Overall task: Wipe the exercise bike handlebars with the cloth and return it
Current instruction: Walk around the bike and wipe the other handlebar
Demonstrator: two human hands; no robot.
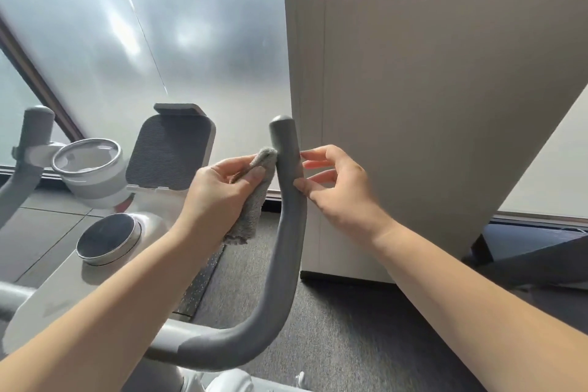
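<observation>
The bike's right handlebar (288,232) is a grey padded tube that curves up from the bottom centre to a rounded tip. My left hand (219,191) grips a grey cloth (254,210) and presses its top corner against the left side of the bar, just below the tip; the rest of the cloth hangs down. My right hand (337,188) is on the other side of the bar, fingers spread, thumb tip touching the tube. The left handlebar (31,143) rises at the far left edge.
A grey ribbed tablet holder (168,153) and a round cup holder (87,157) sit on the white console, with a dark round knob (106,237) below them. A tall beige cabinet (429,121) stands close behind the right bar. Frosted glass fills the back left; dark carpet lies below.
</observation>
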